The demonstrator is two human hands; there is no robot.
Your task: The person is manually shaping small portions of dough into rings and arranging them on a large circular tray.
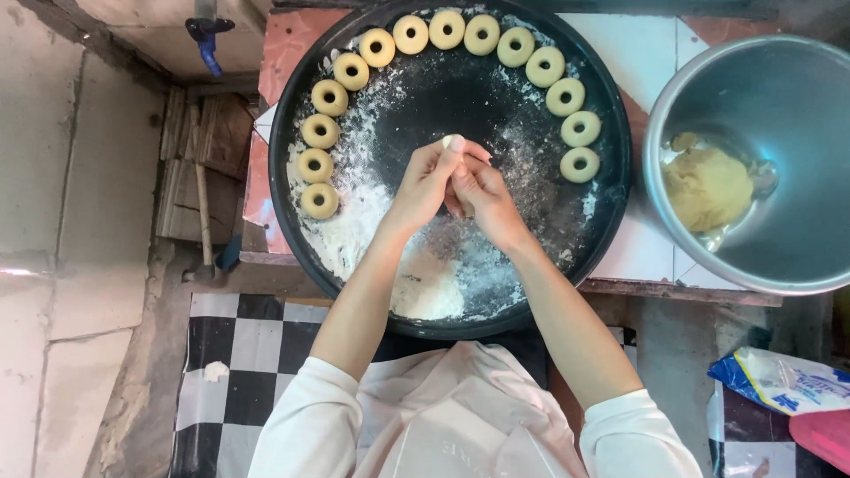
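Where the pale sleeves (460, 425) leave off at the bottom of the view, two bare forearms run up over a black-and-white checked cloth (235, 354) and meet above the middle of a round black tray (611, 204). Both hands are pinched together around a small piece of dough (452, 142): the left hand (423, 186) has its fingers (447, 155) closed on the pale lump at their tips, and the right hand (482, 199) presses in against it from the other side, fingers curled nearly shut. How much of the dough sits inside the right hand I cannot tell, since the left covers it. The piece is too small to show a long axis; it lies at the fingertips, slightly nearer the left hand, over the tray's dark centre. A drift of white flour (425, 283) covers the near and left parts of the tray. Beyond the hands, along the tray's far rim, a row of dough rings (447, 29) curves from the left side round to the right, each just beside the next. Off the tray's right edge stands a metal bowl (797, 257) with a lump of yellow dough (708, 188) in it. The tiled counter (637, 257) carries both; at its near right corner lies a blue-and-white bag (784, 379), and concrete floor (80, 221) lies to the left.
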